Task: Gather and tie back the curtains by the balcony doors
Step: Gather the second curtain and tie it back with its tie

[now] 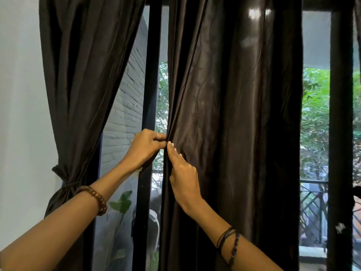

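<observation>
At the balcony doors, my left hand point(145, 146) pinches the left edge of the hanging dark curtain point(230, 133), fingers curled tight around the fold. My right hand point(182, 173) lies just beside it, fingers fairly straight and pressed on the same edge. To the far left, the other curtain point(82, 85) hangs gathered by a tie point(67, 185) against the wall point(19, 114).

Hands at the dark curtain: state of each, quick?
Left hand: fingers curled, pinching the left edge of the hanging dark satin curtain.
Right hand: fingers extended, touching the same edge, no clear grip.
</observation>
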